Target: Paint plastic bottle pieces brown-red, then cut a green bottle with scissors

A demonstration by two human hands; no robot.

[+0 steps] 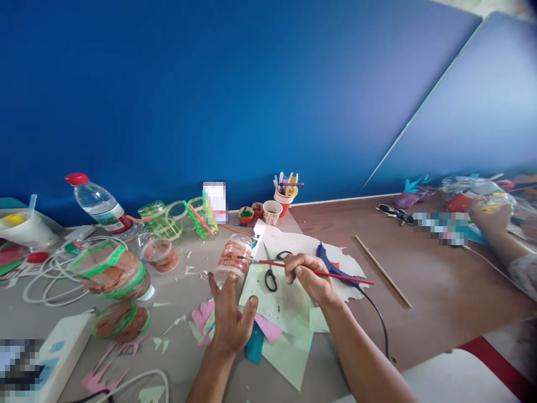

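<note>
Paintbrush [335, 273] on bottle [232, 260], mid tabletop [184, 347].
My right grip [308, 274] pinches the red paintbrush, tip touching the bottle; left grip [230, 316] open at the bottle's base, scissors [271, 274] just beside.

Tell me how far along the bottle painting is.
Done: three plastic pieces on the left look coated reddish-brown. In hand: the right hand holds the brush to a bottle, the left hand spread at its base. Left: that bottle shows only stripes, with clear plastic between.
</note>
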